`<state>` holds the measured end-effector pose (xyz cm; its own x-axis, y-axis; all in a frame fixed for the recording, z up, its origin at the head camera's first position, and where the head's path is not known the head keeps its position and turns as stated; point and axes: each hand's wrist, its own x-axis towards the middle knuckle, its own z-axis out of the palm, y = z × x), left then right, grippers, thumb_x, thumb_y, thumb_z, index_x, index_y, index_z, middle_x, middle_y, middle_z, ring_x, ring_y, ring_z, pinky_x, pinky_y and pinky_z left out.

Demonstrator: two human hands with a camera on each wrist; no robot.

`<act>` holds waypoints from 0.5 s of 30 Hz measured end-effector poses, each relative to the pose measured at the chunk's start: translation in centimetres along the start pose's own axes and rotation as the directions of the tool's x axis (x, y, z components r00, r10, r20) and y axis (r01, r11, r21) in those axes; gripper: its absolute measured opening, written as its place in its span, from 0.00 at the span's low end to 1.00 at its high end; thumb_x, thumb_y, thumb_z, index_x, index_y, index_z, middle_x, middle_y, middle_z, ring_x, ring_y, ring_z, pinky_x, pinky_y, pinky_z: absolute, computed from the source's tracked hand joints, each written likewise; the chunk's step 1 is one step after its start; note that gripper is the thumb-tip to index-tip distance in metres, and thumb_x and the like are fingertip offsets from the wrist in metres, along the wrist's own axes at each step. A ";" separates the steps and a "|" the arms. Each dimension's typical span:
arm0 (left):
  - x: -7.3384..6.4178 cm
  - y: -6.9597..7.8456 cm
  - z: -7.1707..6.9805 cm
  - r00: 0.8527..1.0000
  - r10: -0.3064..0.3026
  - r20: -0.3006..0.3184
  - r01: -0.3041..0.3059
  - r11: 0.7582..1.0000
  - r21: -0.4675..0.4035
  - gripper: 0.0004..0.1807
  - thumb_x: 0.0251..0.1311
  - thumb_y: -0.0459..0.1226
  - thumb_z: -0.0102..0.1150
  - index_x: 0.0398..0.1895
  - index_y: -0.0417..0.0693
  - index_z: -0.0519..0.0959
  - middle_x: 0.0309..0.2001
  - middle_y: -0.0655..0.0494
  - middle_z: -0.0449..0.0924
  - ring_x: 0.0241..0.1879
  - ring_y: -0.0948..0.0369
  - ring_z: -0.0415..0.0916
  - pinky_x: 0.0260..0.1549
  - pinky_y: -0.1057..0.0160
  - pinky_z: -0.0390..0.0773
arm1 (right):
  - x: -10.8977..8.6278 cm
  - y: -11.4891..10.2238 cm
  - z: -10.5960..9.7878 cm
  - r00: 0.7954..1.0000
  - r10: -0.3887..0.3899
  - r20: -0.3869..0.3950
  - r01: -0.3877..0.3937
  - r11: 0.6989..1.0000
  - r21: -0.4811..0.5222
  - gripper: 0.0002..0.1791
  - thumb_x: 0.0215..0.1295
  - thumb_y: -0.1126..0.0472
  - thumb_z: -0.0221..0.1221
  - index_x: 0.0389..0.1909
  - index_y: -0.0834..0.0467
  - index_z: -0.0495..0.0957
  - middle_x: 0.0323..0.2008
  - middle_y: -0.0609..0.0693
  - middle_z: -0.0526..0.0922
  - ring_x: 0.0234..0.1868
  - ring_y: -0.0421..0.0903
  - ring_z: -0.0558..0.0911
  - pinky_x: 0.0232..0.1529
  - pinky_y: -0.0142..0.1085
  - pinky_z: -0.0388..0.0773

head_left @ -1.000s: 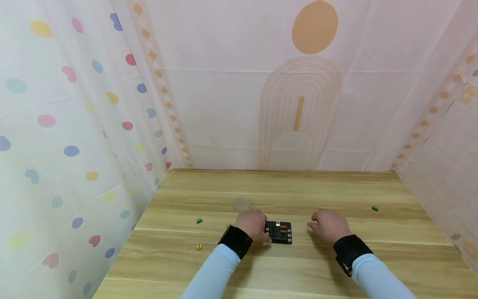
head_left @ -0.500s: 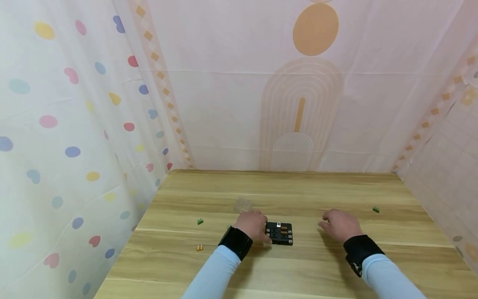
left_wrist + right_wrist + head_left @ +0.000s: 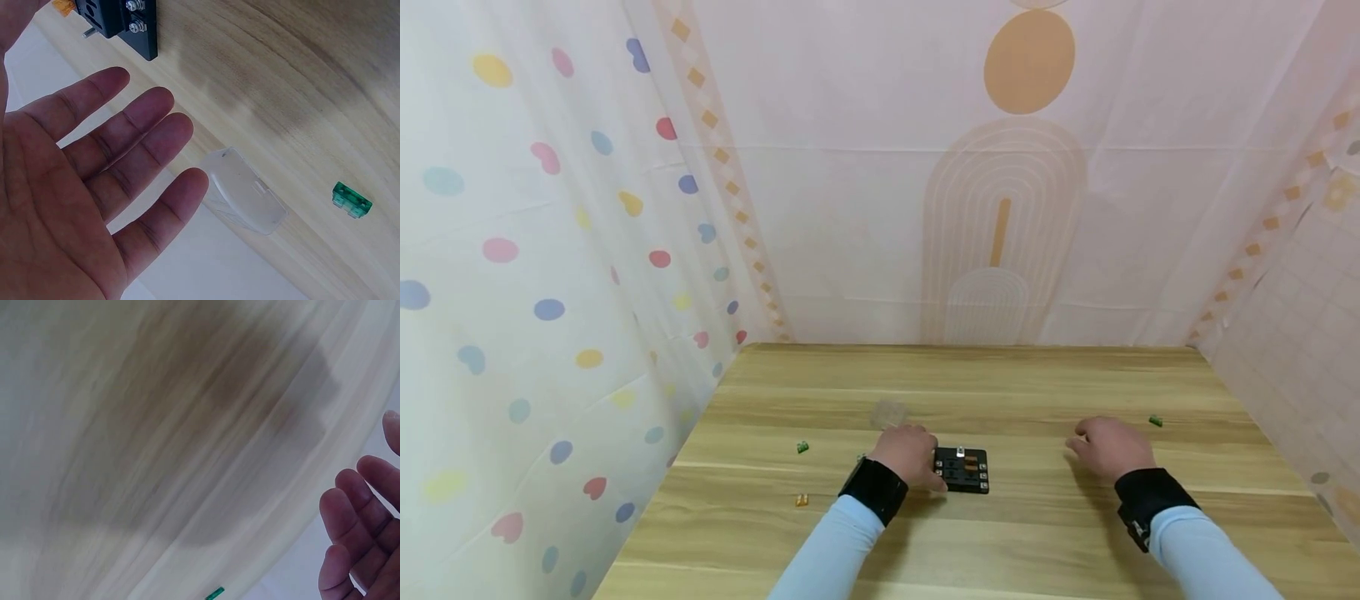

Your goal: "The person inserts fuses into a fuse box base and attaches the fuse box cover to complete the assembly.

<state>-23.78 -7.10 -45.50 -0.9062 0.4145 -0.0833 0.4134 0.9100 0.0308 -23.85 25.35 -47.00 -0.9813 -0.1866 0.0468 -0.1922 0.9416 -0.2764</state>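
A black fuse block (image 3: 962,472) with metal screw terminals and orange blade fuses in it lies on the wooden table, mid-front. My left hand (image 3: 905,457) is at its left side. In the left wrist view, the four fingers (image 3: 140,125) are spread and nearly straight, apart from the block's corner; the thumb reaches toward the block, its tip out of frame. Over the table to the right hovers my right hand (image 3: 1112,450), its fingers (image 3: 340,519) loosely bent with nothing in them. A green blade fuse (image 3: 1156,421) lies just beyond that hand.
Behind the left hand lies a clear plastic cover (image 3: 889,413). Further left are a green blade fuse (image 3: 802,447) and an orange blade fuse (image 3: 802,500). Another green fuse (image 3: 861,457) is partly hidden by the left hand. Patterned curtains (image 3: 850,208) enclose the table.
My right hand has moved to the right, away from the fuse block and closer to the green fuse on that side. The left hand has stayed by the block.
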 end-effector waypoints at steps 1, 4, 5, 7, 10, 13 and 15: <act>0.0 0.0 0.0 1.000 0.001 0.000 -0.001 1.000 0.001 0.25 0.38 0.60 0.77 0.30 0.52 0.84 0.35 0.59 0.83 0.35 0.61 0.78 0.34 0.59 0.80 | 0.0 0.2 -0.1 1.000 0.008 0.002 -0.008 1.000 0.002 0.18 0.67 0.55 0.61 0.47 0.67 0.83 0.43 0.63 0.84 0.44 0.62 0.82 0.42 0.55 0.78; 0.2 -0.1 0.2 1.000 0.001 0.002 -0.001 1.000 0.005 0.27 0.38 0.61 0.77 0.34 0.52 0.86 0.37 0.58 0.83 0.36 0.60 0.78 0.35 0.59 0.80 | 0.2 0.7 -0.3 1.000 0.022 0.003 -0.022 1.000 0.005 0.19 0.68 0.55 0.60 0.47 0.68 0.82 0.45 0.64 0.84 0.45 0.64 0.82 0.43 0.55 0.78; 0.2 -0.1 0.3 1.000 0.001 0.001 -0.001 1.000 0.004 0.27 0.38 0.61 0.77 0.34 0.52 0.86 0.37 0.58 0.83 0.36 0.60 0.78 0.35 0.59 0.80 | 0.2 0.8 -0.4 1.000 0.024 0.004 -0.024 1.000 0.004 0.19 0.68 0.55 0.59 0.47 0.68 0.82 0.45 0.65 0.84 0.46 0.64 0.82 0.44 0.56 0.77; 0.3 -0.2 0.4 1.000 0.002 0.000 -0.002 1.000 0.005 0.27 0.38 0.61 0.77 0.35 0.53 0.86 0.37 0.59 0.83 0.36 0.60 0.78 0.36 0.59 0.80 | 0.2 1.1 -0.6 1.000 0.030 0.007 -0.030 1.000 0.007 0.19 0.69 0.56 0.59 0.47 0.69 0.82 0.45 0.66 0.83 0.46 0.65 0.81 0.44 0.56 0.77; 0.2 -0.2 0.5 1.000 0.003 -0.007 -0.003 1.000 0.009 0.27 0.38 0.62 0.77 0.34 0.53 0.86 0.37 0.59 0.83 0.36 0.60 0.79 0.35 0.59 0.80 | 0.2 1.7 -0.9 0.999 0.038 0.001 -0.038 0.999 0.014 0.19 0.69 0.56 0.59 0.48 0.70 0.81 0.45 0.67 0.83 0.46 0.65 0.81 0.44 0.57 0.77; 0.1 -0.2 0.5 1.000 0.006 -0.012 -0.006 1.000 0.016 0.29 0.39 0.62 0.76 0.37 0.53 0.86 0.39 0.58 0.84 0.38 0.60 0.79 0.36 0.59 0.80 | 0.2 2.4 -1.2 0.999 0.045 -0.015 -0.045 0.999 0.017 0.19 0.68 0.56 0.59 0.46 0.69 0.82 0.44 0.67 0.83 0.44 0.66 0.82 0.42 0.57 0.77; 0.1 -0.2 0.5 1.000 0.012 -0.015 -0.012 1.000 0.024 0.30 0.39 0.62 0.76 0.40 0.52 0.86 0.40 0.58 0.84 0.39 0.59 0.80 0.37 0.59 0.80 | 0.2 3.0 -1.3 0.998 0.051 -0.023 -0.051 0.999 0.015 0.19 0.68 0.56 0.60 0.46 0.69 0.82 0.44 0.67 0.83 0.43 0.66 0.82 0.42 0.58 0.77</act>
<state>-23.86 -7.23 -45.97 -0.9024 0.4256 -0.0681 0.4261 0.9047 0.0077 -24.66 28.53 -46.55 -0.9898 -0.1318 0.0547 -0.1421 0.9456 -0.2927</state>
